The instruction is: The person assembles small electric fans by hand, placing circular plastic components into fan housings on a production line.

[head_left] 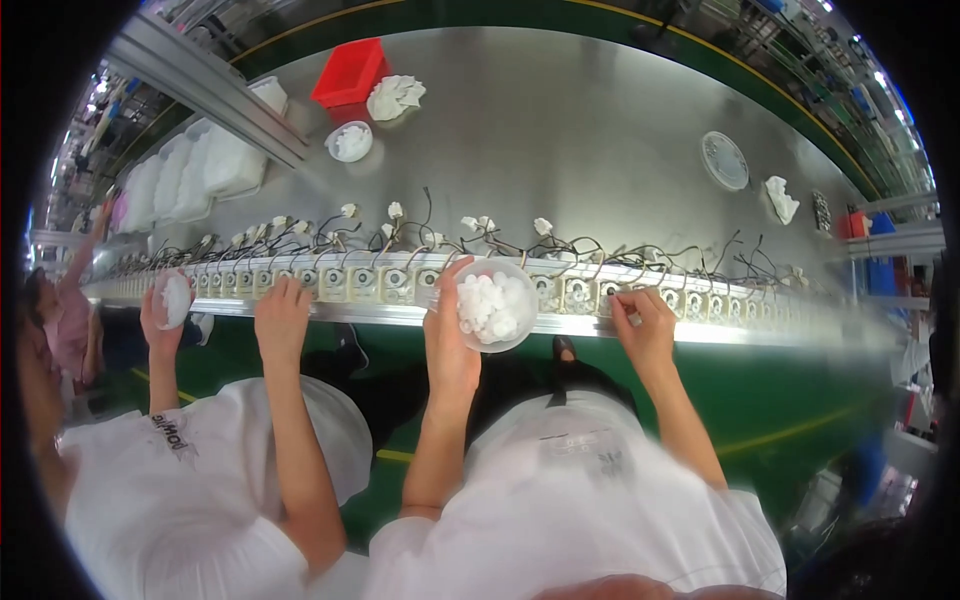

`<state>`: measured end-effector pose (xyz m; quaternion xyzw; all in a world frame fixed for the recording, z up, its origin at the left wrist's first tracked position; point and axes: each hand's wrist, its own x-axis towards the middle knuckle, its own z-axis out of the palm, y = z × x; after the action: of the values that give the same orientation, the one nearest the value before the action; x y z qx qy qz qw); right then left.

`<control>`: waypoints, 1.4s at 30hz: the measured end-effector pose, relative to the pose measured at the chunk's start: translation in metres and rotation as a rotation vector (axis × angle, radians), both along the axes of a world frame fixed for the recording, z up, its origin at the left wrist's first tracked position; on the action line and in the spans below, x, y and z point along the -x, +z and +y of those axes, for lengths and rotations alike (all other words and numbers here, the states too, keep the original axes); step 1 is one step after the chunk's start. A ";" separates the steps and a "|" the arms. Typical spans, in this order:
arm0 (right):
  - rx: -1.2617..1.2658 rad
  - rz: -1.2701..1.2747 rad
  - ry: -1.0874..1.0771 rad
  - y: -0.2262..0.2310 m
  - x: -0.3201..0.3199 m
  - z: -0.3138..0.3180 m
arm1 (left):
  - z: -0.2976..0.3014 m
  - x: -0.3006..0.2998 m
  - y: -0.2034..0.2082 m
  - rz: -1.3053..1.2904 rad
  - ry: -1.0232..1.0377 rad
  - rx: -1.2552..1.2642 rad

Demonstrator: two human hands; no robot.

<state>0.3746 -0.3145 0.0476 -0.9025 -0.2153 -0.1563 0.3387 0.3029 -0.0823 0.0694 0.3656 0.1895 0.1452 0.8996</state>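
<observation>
a big shiny metal table (560,130) carries it all. along its near edge runs a long row of small white parts (400,283) with thin dark wires (600,248) curling up behind them. far back lies a red box (349,72), with a heap of white bits (395,97) beside it and a small round white bowl (349,142) just in front. at the left stand stacked clear trays (190,175). on the right lie a round clear lid (724,160) and a white lump (781,198) near it.
</observation>
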 end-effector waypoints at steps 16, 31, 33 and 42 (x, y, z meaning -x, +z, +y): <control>0.369 -0.316 0.270 0.009 0.000 -0.015 | -0.007 -0.005 0.001 -0.022 -0.012 -0.014; 0.332 -0.009 0.189 0.015 -0.024 -0.007 | -0.025 -0.005 0.007 -0.003 -0.065 0.002; 0.313 -0.014 0.199 0.017 -0.023 -0.008 | -0.029 -0.004 0.007 0.001 -0.084 0.001; -0.109 0.363 0.170 0.087 -0.014 0.020 | -0.049 -0.002 0.007 0.027 -0.159 -0.148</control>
<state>0.3885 -0.2943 0.1347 -0.8748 -0.2172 0.0266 0.4323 0.3051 -0.1313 0.0759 0.4467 0.1607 0.0823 0.8763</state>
